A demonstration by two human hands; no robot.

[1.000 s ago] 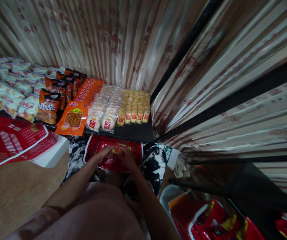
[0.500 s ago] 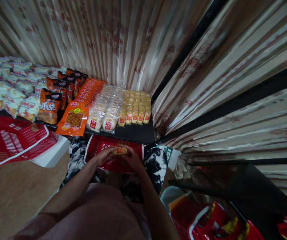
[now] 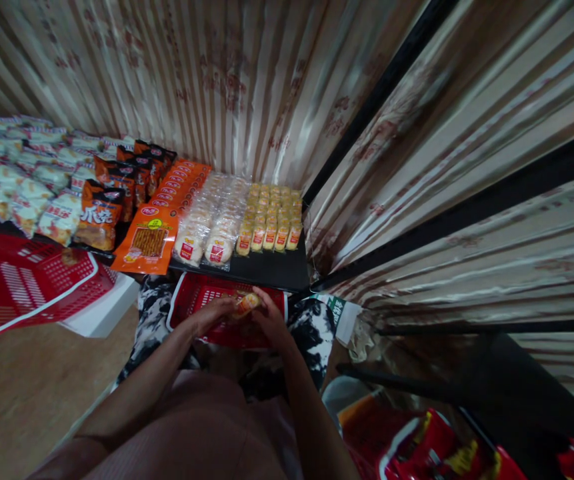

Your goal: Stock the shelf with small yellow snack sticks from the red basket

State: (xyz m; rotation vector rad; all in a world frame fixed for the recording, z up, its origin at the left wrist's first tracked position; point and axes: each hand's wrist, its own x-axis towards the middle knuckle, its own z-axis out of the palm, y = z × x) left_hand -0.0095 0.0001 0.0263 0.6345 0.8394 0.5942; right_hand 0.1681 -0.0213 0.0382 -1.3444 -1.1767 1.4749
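Note:
A small yellow wrapped snack cake (image 3: 247, 304) with an orange-red label is held between my two hands, above a red plastic basket (image 3: 187, 298) with a white rim. My left hand (image 3: 215, 315) grips its left end, and my right hand (image 3: 269, 316) closes on its right end. The cake tilts up toward the right. Beyond the basket, rows of similar yellow wrapped cakes (image 3: 269, 223) stand on a black shelf (image 3: 267, 269). What lies in the basket under my hands is mostly hidden.
Left of the cakes are clear-wrapped round pastries (image 3: 218, 243), orange snack packs (image 3: 147, 233), black-and-orange bags (image 3: 97, 217) and white bags (image 3: 59, 215). Another red basket (image 3: 31, 280) rests on a white box (image 3: 101, 307). Red packages (image 3: 431, 440) lie low right. A pleated curtain (image 3: 247, 80) hangs behind.
The cake has turned from nearly level to tilted, its right end higher. My right hand has risen slightly, and my left hand has shifted a little to the right.

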